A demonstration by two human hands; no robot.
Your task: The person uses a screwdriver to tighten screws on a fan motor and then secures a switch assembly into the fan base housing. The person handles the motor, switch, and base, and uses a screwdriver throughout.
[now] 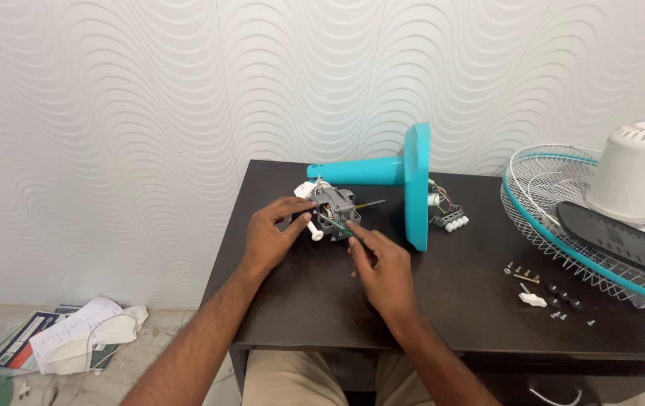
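- The right hand (384, 265) is nearest the camera, its fingers pinching a thin green-handled tool (335, 223) whose tip angles up and left into the motor, a grip suited to fine turning or probing
- The left hand (271, 234) curls round the left side of the grey fan motor (333, 209), thumb and fingers clamped on it so the body stays steady against the tool's push; the motor sits on the dark worktop (458, 301) near its back edge, shaft pointing right
- To the right, small screws, black caps and a white knob (533, 300) lie in a loose group, apart from the work so they stay findable
- Just behind the motor the teal fan base (416, 186) lies on its side, a white switch block (450, 221) on wires beside it
- Far right, the wire guard (555, 197) carries a dark blade (623, 240) and the white motor cover (640, 173), out of the hands' way
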